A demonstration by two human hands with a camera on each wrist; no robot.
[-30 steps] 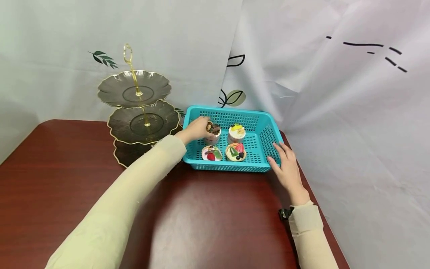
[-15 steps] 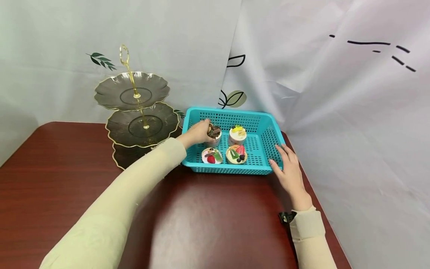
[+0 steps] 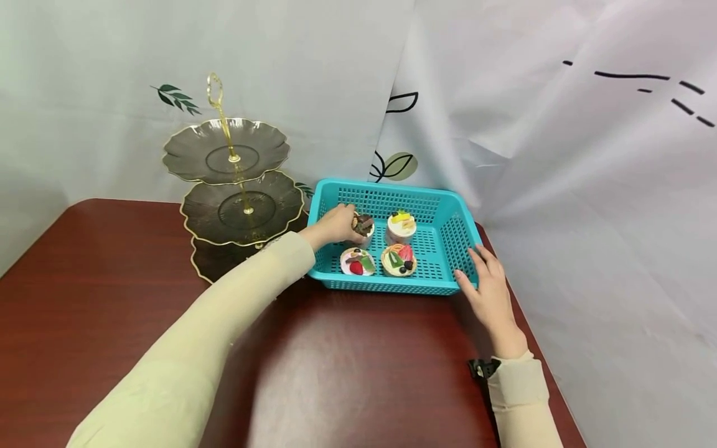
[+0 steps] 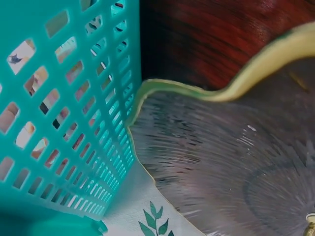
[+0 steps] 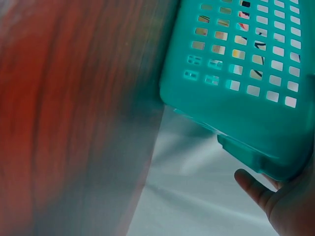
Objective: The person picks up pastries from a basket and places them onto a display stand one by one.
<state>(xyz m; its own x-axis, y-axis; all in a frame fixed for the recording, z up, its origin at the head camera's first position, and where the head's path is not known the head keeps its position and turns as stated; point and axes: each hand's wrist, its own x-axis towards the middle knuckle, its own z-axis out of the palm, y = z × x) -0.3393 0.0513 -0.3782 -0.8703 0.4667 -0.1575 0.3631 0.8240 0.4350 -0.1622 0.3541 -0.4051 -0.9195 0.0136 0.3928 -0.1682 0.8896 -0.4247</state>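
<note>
My left hand (image 3: 338, 225) reaches into the turquoise basket (image 3: 392, 286) and grips a dessert cup (image 3: 365, 226) topped with chocolate pieces, its fingers round the left side. Beside it stands a second cup (image 3: 401, 226) with yellow fruit on cream. Nearer me in the basket lie a tart (image 3: 357, 262) with a raspberry and a tart (image 3: 399, 260) with strawberry, kiwi and dark berries. My right hand (image 3: 490, 295) rests at the basket's front right corner, fingers extended. In the right wrist view part of that hand (image 5: 290, 206) shows below the basket's corner (image 5: 246, 118).
A three-tier stand (image 3: 226, 155) with dark, gold-edged scalloped plates is left of the basket. In the left wrist view a plate (image 4: 221, 147) lies close to the basket wall (image 4: 64, 98). The brown table's right edge (image 3: 540, 361) runs along a pale curtain (image 3: 610, 249).
My left hand and the chocolate-topped cup have shifted slightly toward me within the basket. The right hand stays at the basket's corner. The whole view has moved a little.
</note>
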